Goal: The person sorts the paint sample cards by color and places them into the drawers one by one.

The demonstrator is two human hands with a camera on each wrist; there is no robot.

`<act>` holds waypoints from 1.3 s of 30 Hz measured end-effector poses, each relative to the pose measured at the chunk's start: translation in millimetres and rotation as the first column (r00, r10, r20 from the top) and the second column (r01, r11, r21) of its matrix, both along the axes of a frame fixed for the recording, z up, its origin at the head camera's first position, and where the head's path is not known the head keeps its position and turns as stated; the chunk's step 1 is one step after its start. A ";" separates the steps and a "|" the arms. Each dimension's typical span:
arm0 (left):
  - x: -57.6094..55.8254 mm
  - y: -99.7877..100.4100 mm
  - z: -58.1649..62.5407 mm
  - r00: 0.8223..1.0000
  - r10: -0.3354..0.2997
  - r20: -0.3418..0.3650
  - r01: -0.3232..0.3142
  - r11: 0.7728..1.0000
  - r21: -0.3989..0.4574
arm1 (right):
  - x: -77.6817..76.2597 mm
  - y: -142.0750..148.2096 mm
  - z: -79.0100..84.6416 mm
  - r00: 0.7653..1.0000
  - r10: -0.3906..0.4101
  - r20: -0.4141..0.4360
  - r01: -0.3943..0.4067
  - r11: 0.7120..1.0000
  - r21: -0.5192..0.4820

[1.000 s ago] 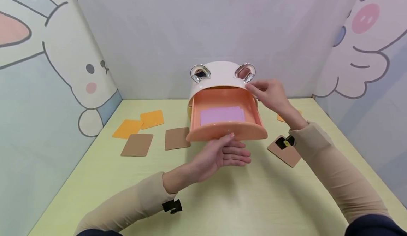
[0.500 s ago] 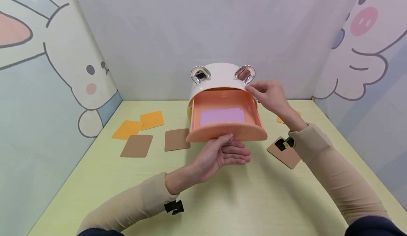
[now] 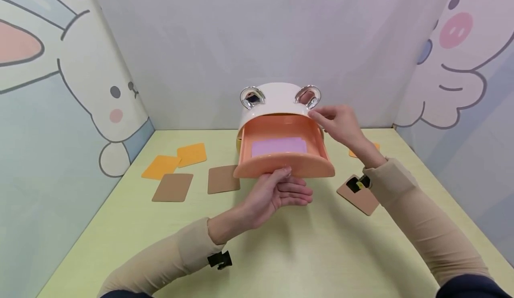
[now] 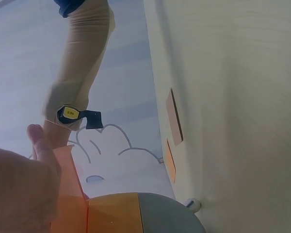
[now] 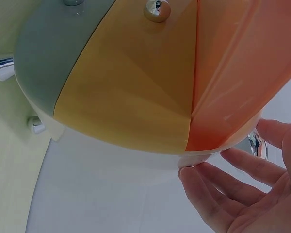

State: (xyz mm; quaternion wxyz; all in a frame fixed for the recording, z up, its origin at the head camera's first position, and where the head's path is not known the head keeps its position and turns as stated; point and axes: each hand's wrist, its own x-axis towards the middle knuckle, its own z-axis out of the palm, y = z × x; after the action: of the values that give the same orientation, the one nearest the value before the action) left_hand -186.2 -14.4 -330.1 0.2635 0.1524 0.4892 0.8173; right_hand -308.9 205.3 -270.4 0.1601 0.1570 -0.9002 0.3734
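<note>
A rounded white storage box [image 3: 278, 94] with silver ring ears stands at the back of the table. Its top orange drawer [image 3: 305, 164] is pulled out, with lilac cards [image 3: 278, 146] lying in it. My left hand [image 3: 268, 200] is at the drawer front: the thumb lies against the silver knob [image 3: 288, 174], and the other fingers stretch out below. My right hand [image 3: 340, 124] grips the white shell's edge beside the right ear, its thumb in front. Below the drawer, the right wrist view shows a yellow drawer [image 5: 131, 92] and a grey-green one [image 5: 53, 53].
Orange cards [image 3: 161, 167] and brown cards [image 3: 172, 187] lie left of the box. Another brown card [image 3: 363, 200] and a partly hidden orange card [image 3: 376, 147] lie on the right. Walls with cartoon drawings enclose the pale green table [image 3: 281, 262].
The view has tilted slightly upward, so everything sits a little lower in the frame. Both hands keep their places, and the drawer stays pulled out.
</note>
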 end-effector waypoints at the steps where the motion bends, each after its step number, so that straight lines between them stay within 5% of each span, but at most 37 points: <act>1: -0.4 -0.1 0.1 1.000 0.001 0.001 -0.001 1.000 0.000 | 0.2 -0.2 -0.2 1.000 0.000 -0.002 0.000 1.000 0.003; 21: -21.9 -1.1 6.0 0.999 0.036 -0.025 -0.036 0.999 0.006 | -0.5 -0.1 1.2 1.000 0.008 0.007 -0.008 1.000 0.009; 39: -60.9 -2.3 12.0 0.999 0.040 0.014 -0.040 0.999 -0.001 | -2.4 -0.7 0.7 1.000 0.003 0.014 -0.003 1.000 0.004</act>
State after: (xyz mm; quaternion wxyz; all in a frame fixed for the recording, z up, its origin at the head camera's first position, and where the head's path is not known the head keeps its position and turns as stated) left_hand -247.1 -16.7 -318.1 0.2509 0.1366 0.4906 0.8232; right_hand -311.3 204.7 -269.7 0.1528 0.1558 -0.9018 0.3731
